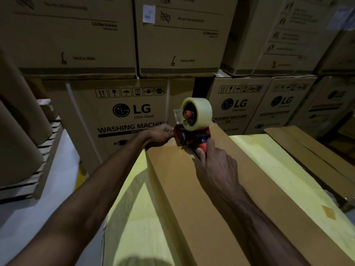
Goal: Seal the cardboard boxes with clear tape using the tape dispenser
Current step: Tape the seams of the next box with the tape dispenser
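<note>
Now, R hand: fingers wrapped round orange handle of tape dispenser.
L hand: fingers curled at dispenser's front end; can't tell what they grip.
Dispenser: upright on far end of long cardboard box, clear tape roll on top.
Box: lies lengthwise on yellow counter.
Bkgd: stacked LG washing-machine cartons behind; another flat box at right.

Red tape dispenser sits upright on the far end of the long cardboard box, its clear tape roll standing on top. The brown box lies flat, running lengthwise away.
</note>
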Demonstrator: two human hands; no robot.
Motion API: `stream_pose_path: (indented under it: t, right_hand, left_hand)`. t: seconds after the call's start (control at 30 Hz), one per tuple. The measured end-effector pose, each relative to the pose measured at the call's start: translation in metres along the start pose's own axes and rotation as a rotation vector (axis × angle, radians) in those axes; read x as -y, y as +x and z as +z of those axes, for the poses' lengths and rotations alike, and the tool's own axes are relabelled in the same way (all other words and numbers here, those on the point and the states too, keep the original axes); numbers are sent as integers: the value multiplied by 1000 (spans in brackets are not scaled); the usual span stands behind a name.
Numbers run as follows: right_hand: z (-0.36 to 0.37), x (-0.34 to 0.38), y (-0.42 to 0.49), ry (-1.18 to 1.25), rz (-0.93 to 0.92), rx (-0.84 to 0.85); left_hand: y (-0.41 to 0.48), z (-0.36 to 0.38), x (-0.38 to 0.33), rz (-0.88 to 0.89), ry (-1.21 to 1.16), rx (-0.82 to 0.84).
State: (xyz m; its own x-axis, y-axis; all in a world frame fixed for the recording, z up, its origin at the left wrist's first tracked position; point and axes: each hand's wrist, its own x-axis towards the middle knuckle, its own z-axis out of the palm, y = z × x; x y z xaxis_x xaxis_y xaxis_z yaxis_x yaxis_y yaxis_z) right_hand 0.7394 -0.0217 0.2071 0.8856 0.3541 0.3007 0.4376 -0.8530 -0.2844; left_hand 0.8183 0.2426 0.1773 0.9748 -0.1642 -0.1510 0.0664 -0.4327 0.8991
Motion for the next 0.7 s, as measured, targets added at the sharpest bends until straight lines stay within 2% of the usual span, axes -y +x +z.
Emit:
stream_pose_path:
  t: [0.27, 0.43, 0.7]
  right_hand:
    - [-11, -13, -32, -32, 26, 35]
    - [-12, -14, -45, -43, 41, 16]
    - [-35, -25, -94, -113, 40, 39]
  left_hand:
    - [11, 4, -7, -24, 192, 42]
    - [5, 10, -15, -43, 118, 59]
    - [6, 8, -11, -28, 140, 60]
